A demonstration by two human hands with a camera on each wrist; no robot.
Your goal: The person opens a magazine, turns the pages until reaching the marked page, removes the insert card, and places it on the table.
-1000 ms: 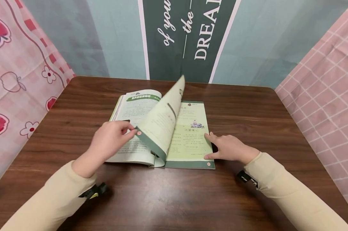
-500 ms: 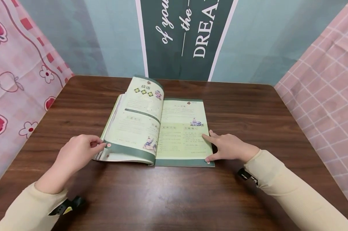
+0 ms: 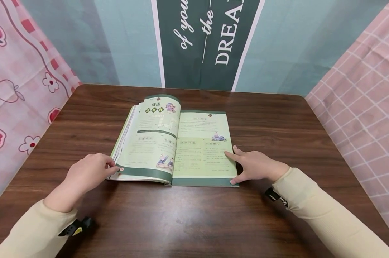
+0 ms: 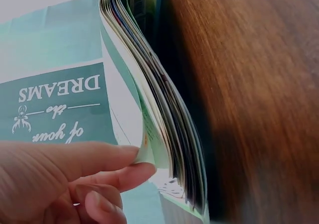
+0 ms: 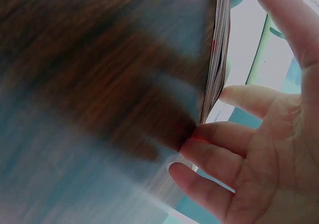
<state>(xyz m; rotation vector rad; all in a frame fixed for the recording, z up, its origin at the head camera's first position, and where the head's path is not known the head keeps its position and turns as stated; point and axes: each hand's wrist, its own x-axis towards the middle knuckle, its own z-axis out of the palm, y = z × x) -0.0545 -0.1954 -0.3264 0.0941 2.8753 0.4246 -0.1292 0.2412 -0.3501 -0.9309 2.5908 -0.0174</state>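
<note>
An open book point(image 3: 188, 154) lies on the brown wooden table, its left side a thick stack of pages and its right side thinner. At the lower left corner, my left hand point(image 3: 89, 172) pinches a page point(image 3: 146, 147) with a green bottom band between thumb and index finger. The left wrist view shows this page corner point(image 4: 144, 139) lifted a little from the stacked page edges point(image 4: 154, 84). My right hand point(image 3: 254, 165) rests at the book's lower right edge, thumb and index finger on the page; in the right wrist view its other fingers point(image 5: 219, 159) lie beside the edge.
The wooden table point(image 3: 194, 222) runs to a blue-grey backdrop point(image 3: 130, 46) with a dark lettered panel point(image 3: 194, 71) behind the book. Pink patterned cloth point(image 3: 17, 100) hangs at the left, pink checked cloth point(image 3: 368, 107) at the right. Dark wrist straps point(image 3: 73, 228) sit on both sleeves.
My left hand has carried the page from mid-book over to the left, and it now lies nearly flat on the left stack. The right hand has hardly moved.
</note>
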